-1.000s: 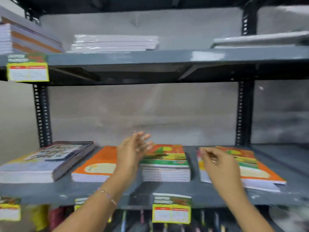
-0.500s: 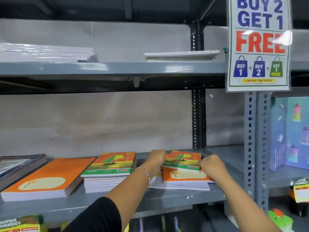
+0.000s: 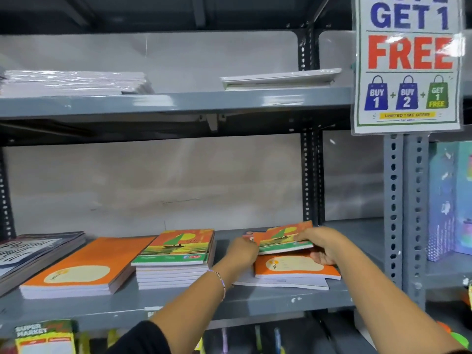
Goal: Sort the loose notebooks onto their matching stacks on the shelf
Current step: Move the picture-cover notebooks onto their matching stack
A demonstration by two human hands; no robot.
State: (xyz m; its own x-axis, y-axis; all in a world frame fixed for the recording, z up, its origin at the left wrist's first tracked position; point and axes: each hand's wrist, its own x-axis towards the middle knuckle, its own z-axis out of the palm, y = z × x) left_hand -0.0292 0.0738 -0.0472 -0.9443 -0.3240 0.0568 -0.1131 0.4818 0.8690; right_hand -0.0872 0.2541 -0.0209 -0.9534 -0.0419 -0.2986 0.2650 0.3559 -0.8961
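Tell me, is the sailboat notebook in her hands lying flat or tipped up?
Tipped up: the green-and-orange sailboat notebook is gripped by both hands, its far edge raised above the orange notebook.

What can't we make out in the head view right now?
- Sign: top line cut off by the frame's upper edge.
- White sheets under the orange notebook: covers hidden by it.
- Sailboat notebook: both ends covered by the left hand and right hand.
- Price tag: print blurred, bottom cut off.
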